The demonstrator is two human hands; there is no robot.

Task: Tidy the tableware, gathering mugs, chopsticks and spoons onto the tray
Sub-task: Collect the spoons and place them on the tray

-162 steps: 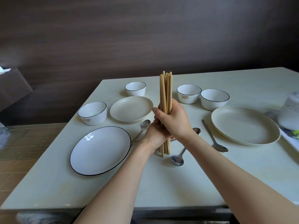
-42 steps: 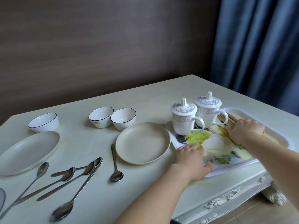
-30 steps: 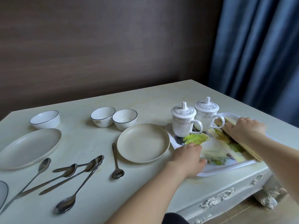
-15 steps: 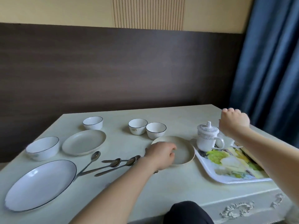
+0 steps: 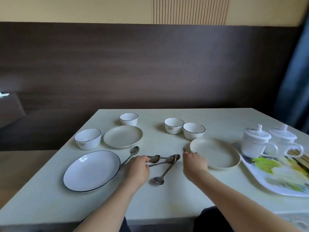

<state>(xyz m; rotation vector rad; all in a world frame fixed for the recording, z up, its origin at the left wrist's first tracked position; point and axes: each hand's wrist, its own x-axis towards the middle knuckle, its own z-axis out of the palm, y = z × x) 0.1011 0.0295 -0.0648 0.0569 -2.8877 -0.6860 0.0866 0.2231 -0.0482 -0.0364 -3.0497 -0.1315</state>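
Observation:
Several metal spoons (image 5: 167, 162) lie crossed in the middle of the table. My left hand (image 5: 138, 169) is down on their handles, fingers curled over them beside one spoon bowl (image 5: 154, 159). My right hand (image 5: 194, 163) curls over another spoon next to the beige plate; only that spoon's handle tip (image 5: 184, 149) shows past the fingers. At the right the floral tray (image 5: 260, 183) carries two lidded white mugs (image 5: 254, 144) and a bundle of chopsticks (image 5: 301, 159) along its far side.
A beige plate (image 5: 215, 154) lies between the spoons and the tray. A large white plate (image 5: 91, 170) sits left of my left hand. Another beige plate (image 5: 122, 136) and several small white bowls (image 5: 173, 125) stand further back.
The chopsticks went from my hands onto the tray. Both hands then left the tray and came to the spoons. The view has swung left and down towards the table's middle.

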